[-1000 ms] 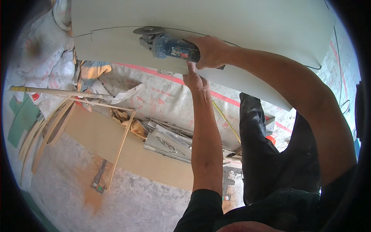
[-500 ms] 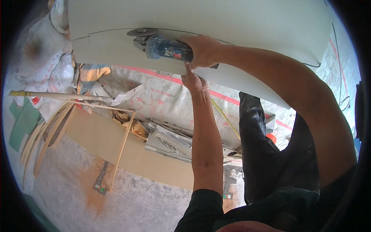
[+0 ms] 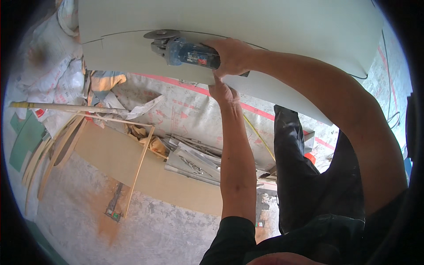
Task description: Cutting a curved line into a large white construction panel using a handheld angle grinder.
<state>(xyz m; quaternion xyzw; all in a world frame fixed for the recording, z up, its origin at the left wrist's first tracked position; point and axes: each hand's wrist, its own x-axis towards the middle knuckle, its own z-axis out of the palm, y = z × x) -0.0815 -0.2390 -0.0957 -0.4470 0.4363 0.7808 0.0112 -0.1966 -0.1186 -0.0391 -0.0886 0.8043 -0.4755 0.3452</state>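
Observation:
My right hand (image 3: 233,56) is wrapped around the body of a blue angle grinder (image 3: 190,52), which lies over a large pale board (image 3: 287,26). The grinder's round disc (image 3: 161,33) meets a dark curved line on the board; whether it cuts in cannot be made out. Just below the grinder's rear, my left hand (image 3: 225,92) is at the board's near edge. Its thumb reaches up over the edge and touches the right hand or the tool, while its other fingers are mostly hidden, seemingly curled around the edge.
White sacks (image 3: 53,79) are heaped at the left, beside wooden strips (image 3: 57,150) and a long pole (image 3: 66,107). Metal offcuts (image 3: 194,161) lie on a tan sheet (image 3: 176,190) below the board. A dark cord (image 3: 360,76) runs over the board's right side.
The grinder has edged very slightly left along the line, with my right hand around it. The whole view has shifted a little. Both hands keep their grips.

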